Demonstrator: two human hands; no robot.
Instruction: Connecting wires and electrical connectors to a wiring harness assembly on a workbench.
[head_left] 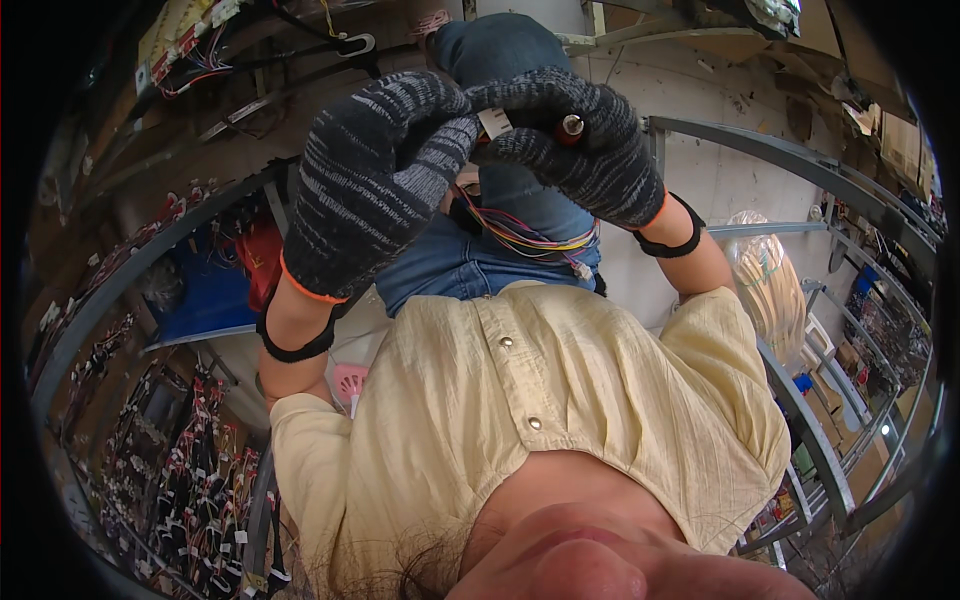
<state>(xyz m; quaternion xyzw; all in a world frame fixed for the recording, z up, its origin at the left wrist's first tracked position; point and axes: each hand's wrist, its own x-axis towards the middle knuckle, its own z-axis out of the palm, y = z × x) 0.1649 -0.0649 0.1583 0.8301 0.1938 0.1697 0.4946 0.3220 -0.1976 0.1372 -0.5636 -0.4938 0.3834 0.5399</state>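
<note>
Both hands wear dark grey knitted gloves with orange cuffs, raised together above my lap. My left hand (pixel 385 180) is closed, its thumb and fingertips pinched at the left side of a small white connector (pixel 494 123). From the other side the fingertips of my right hand (pixel 590 145) close on the same connector. Tucked in the right palm is a reddish tool (pixel 570 128) with a shiny metal end; its kind is hidden by the glove. Below the hands, a bundle of coloured wires (pixel 530 238) lies across my jeans, ending in another white connector (pixel 582 270).
Grey metal frame bars (pixel 770 150) run on both sides. Many wire harnesses (pixel 200 460) hang at the left, near a blue panel (pixel 195 300). A plastic-wrapped coil (pixel 765 280) stands at the right. A pink plastic piece (pixel 350 382) shows beside my left elbow.
</note>
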